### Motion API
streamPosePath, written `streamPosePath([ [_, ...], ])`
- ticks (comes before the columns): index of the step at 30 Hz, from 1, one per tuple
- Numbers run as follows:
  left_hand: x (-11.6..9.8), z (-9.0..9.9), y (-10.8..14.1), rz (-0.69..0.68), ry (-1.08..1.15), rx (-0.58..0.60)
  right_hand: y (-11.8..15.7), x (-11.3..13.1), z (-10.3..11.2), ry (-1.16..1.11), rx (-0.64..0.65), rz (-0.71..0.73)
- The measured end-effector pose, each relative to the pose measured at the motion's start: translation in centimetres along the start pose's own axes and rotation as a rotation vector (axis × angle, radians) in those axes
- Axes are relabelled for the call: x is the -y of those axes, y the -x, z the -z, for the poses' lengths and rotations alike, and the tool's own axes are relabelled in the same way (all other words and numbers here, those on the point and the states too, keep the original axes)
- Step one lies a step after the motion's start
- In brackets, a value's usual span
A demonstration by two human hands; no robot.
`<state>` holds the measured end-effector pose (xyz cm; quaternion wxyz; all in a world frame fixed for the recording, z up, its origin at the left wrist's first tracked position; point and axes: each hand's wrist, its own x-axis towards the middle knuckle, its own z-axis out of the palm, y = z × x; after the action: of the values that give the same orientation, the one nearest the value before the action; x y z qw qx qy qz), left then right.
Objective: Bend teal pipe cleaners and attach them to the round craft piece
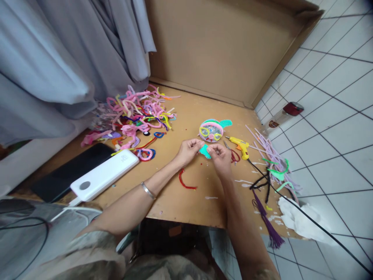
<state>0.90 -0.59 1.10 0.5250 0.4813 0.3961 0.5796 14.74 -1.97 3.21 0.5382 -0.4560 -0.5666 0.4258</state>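
Note:
Between my two hands is a small turquoise piece [205, 151], its material too small to make out. My left hand [189, 152] pinches its left side, and my right hand [220, 156] pinches its right side. Just beyond them sits a round craft piece [211, 131] with a pink rim, yellow rings and a turquoise flap on its right. To the right of my right hand lies a yellow glue gun [239, 146]. Red-handled scissors or pliers [235, 156] are partly hidden behind that hand. A curved red pipe cleaner [186, 182] rests nearer me.
A tangled heap of pipe cleaners [140, 111] fills the back left. A white power bank [105, 175] lies beside a black phone-like slab [74, 171]. At right are lilac pipe cleaners [269, 155], a purple tassel [269, 229], white tissue [303, 219] and the gun's black cord.

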Motion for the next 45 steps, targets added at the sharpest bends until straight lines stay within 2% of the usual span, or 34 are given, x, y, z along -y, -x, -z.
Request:
streamPosePath([
  [8,0.17,-0.2,0.18,-0.012,-0.001,-0.032,-0.19,0.05,0.04,0.007,-0.019,-0.047],
  [14,0.26,0.04,0.23,-0.018,-0.01,0.027,-0.17,0.06,0.15,0.021,-0.006,-0.069],
  [21,0.38,0.16,0.27,-0.055,-0.038,0.041,-0.17,0.11,0.29,0.02,0.035,-0.084],
  [29,0.03,0.23,0.24,-0.016,-0.036,0.036,-0.16,0.11,0.08,-0.007,0.009,-0.079],
  [32,-0.16,0.4,0.1,-0.031,-0.008,-0.026,-0.31,0.03,0.39,-0.036,0.008,-0.064],
  [38,-0.02,0.73,-0.35,-0.057,0.052,-0.23,-0.37,-0.05,0.46,-0.036,-0.014,-0.086],
  [45,0.36,0.09,-0.02,-0.033,0.089,-0.193,-0.13,-0.41,0.02,0.02,0.013,-0.074],
])
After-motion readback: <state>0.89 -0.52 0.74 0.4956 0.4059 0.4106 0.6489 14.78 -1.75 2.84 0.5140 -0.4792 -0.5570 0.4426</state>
